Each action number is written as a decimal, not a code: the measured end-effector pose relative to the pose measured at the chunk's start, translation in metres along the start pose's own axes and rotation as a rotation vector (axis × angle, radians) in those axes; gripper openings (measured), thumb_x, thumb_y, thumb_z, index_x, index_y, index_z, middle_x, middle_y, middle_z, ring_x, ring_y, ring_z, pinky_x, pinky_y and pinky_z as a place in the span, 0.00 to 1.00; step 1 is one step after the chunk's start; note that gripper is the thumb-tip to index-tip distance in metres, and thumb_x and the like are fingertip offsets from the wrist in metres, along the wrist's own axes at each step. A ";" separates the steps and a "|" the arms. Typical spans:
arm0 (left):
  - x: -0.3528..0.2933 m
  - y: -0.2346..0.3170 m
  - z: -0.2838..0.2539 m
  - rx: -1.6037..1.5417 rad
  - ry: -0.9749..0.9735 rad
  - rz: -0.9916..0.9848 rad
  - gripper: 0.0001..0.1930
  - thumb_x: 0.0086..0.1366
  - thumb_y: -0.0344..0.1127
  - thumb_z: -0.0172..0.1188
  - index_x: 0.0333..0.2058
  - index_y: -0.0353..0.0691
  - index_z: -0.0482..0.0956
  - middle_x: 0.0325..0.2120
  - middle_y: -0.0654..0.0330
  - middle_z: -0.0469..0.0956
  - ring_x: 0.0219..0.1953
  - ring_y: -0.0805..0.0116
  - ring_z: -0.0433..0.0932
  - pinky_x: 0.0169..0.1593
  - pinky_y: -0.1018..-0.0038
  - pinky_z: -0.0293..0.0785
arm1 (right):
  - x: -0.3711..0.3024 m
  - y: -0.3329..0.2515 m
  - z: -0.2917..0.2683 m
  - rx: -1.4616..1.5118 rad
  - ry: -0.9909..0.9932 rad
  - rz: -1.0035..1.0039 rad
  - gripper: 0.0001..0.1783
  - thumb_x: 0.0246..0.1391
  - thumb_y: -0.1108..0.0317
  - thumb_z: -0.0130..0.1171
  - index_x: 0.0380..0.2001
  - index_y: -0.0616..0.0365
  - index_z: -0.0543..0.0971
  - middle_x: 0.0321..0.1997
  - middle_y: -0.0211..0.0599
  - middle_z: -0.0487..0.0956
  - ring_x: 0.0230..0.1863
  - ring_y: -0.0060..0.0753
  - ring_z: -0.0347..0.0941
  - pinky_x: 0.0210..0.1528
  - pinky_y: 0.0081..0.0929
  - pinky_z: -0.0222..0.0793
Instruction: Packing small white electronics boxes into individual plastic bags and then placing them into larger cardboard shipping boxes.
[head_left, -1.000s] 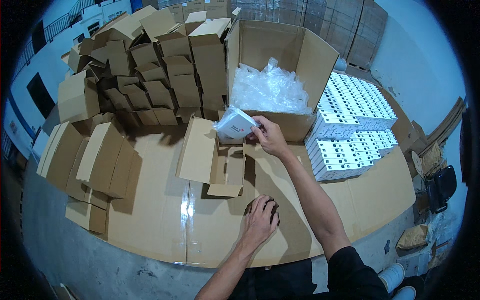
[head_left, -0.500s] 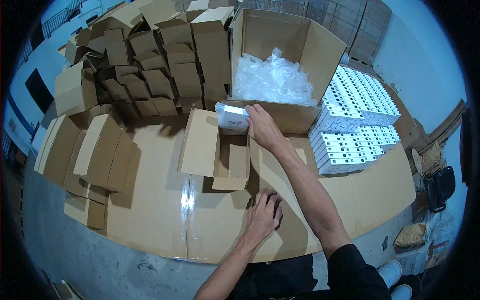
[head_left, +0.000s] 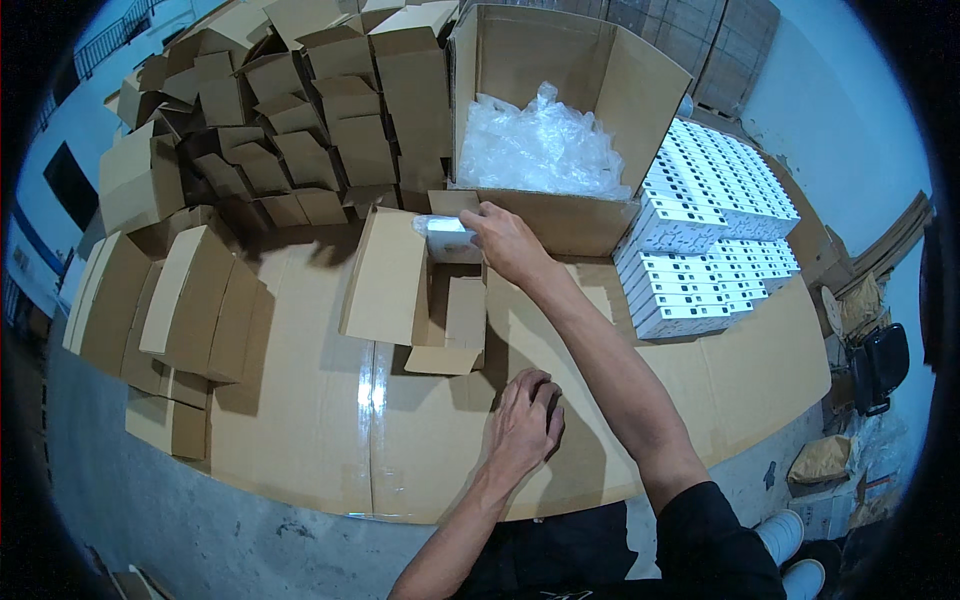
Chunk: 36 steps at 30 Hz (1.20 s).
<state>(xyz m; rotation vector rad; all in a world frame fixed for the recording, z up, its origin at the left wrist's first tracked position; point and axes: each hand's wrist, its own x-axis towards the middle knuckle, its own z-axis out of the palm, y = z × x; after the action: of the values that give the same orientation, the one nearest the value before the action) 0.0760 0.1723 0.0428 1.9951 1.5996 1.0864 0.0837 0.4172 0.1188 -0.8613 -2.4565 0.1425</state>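
An open brown carton (head_left: 465,312) stands on the cardboard-covered table in front of me, its flaps spread outward. At its far end sits a small white box (head_left: 452,242), partly wrapped in clear plastic and lowered partway into the opening. My right hand (head_left: 508,245) grips that box by its upper right corner, the fingertips over its top edge. Nearer to me, my left hand (head_left: 527,415) rests on the cardboard sheet (head_left: 300,420), knuckles up and fingers curled in. Nothing shows in it, though its palm is hidden.
A large open carton (head_left: 540,215) behind holds crumpled clear plastic wrap (head_left: 540,145). Stacked white boxes (head_left: 690,235) stand to the right. Many open brown cartons (head_left: 300,130) pile up at the back left, with folded-flap cartons (head_left: 190,300) at the left edge.
My right hand has moved slightly left, and the white box sits lower in the carton. The carton has shifted a little left and turned slightly. My left hand stays put.
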 end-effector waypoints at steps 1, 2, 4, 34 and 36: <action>0.000 0.001 0.000 0.003 -0.003 0.003 0.15 0.59 0.32 0.65 0.45 0.37 0.78 0.52 0.52 0.72 0.60 0.52 0.69 0.64 0.59 0.66 | 0.000 0.004 0.001 0.001 0.021 -0.008 0.12 0.51 0.71 0.63 0.40 0.58 0.76 0.41 0.52 0.75 0.46 0.59 0.76 0.48 0.50 0.74; 0.000 0.001 -0.001 0.007 -0.007 0.003 0.15 0.59 0.32 0.65 0.45 0.37 0.78 0.52 0.52 0.72 0.61 0.51 0.68 0.64 0.59 0.66 | -0.001 0.005 0.002 0.002 0.018 -0.004 0.12 0.51 0.71 0.63 0.40 0.58 0.76 0.41 0.52 0.75 0.46 0.59 0.76 0.48 0.50 0.74; -0.001 0.001 -0.004 0.004 -0.013 -0.005 0.15 0.59 0.32 0.65 0.45 0.37 0.78 0.52 0.51 0.72 0.60 0.51 0.69 0.64 0.58 0.67 | -0.001 0.006 0.006 -0.010 0.009 0.025 0.09 0.50 0.72 0.64 0.36 0.60 0.79 0.41 0.52 0.76 0.47 0.57 0.77 0.48 0.50 0.75; -0.003 0.009 0.005 0.007 -0.051 0.079 0.11 0.59 0.24 0.60 0.42 0.33 0.76 0.50 0.48 0.72 0.56 0.47 0.70 0.60 0.58 0.68 | -0.227 0.075 -0.188 0.055 0.354 0.333 0.21 0.58 0.71 0.63 0.55 0.58 0.75 0.51 0.45 0.74 0.44 0.43 0.76 0.45 0.35 0.76; -0.005 0.006 0.008 0.029 -0.019 0.068 0.12 0.57 0.25 0.62 0.41 0.34 0.77 0.50 0.49 0.72 0.57 0.48 0.70 0.60 0.57 0.67 | -0.256 0.106 -0.214 -0.037 0.424 0.390 0.20 0.56 0.74 0.62 0.53 0.58 0.75 0.48 0.45 0.75 0.41 0.41 0.77 0.43 0.35 0.76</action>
<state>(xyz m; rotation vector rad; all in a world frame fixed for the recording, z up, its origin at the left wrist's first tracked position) 0.0857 0.1672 0.0399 2.0867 1.5570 1.0713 0.4200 0.3299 0.1592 -1.2391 -1.8883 0.0449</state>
